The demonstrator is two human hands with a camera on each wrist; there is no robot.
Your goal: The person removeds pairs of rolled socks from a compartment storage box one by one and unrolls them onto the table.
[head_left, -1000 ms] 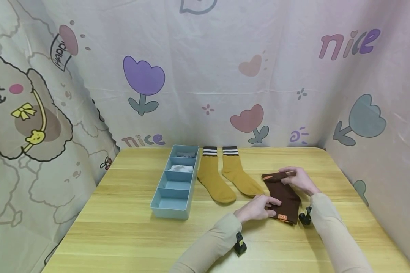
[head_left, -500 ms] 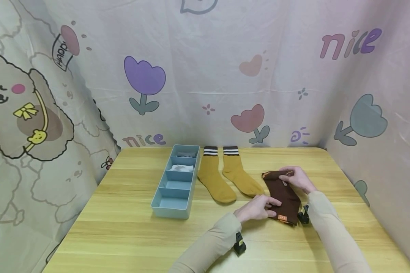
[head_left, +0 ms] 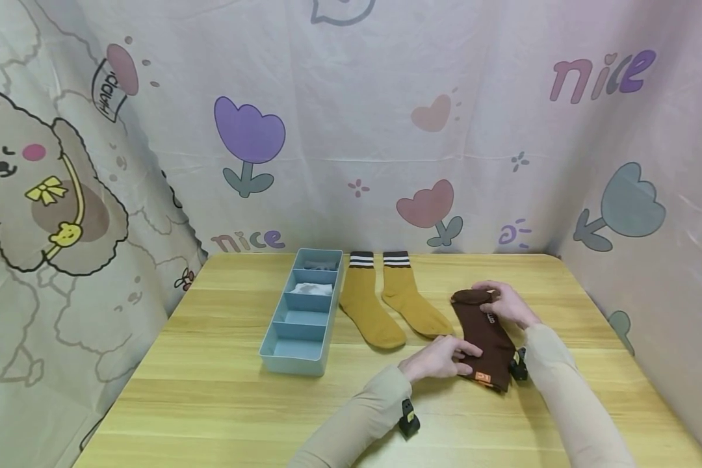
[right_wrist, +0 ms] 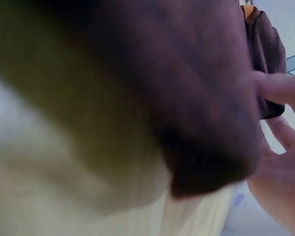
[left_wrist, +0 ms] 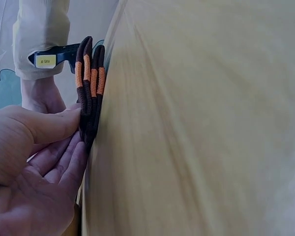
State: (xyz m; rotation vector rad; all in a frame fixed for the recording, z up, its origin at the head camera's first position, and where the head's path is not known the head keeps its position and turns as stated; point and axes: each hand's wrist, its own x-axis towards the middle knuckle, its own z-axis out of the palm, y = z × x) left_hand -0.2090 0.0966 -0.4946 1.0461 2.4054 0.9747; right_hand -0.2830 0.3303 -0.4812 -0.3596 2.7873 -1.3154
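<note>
A pair of brown socks [head_left: 484,338] lies stacked at the right of the table, with an orange patch at the near end. Its layered edges with orange bands show in the left wrist view. My left hand [head_left: 440,356] rests at the left edge of the socks, its fingers reaching over them and its thumb touching the side. At the far end, my right hand [head_left: 507,305] pinches the folded-over brown cloth between thumb and fingers. White lettering shows beside the right thumb. In the right wrist view the brown cloth [right_wrist: 206,98] is blurred and fills much of the frame.
Two mustard socks [head_left: 370,318] with striped cuffs lie flat left of the brown pair. Beyond them stands a blue-grey divided box [head_left: 295,366]; its two far compartments hold a grey cloth [head_left: 320,266] and a white cloth [head_left: 311,288]. Printed curtains surround the table.
The far end of the brown socks has folded over, hiding its orange band, and the white lettering has come into view. My right hand has shifted slightly left; my left hand has barely moved.
</note>
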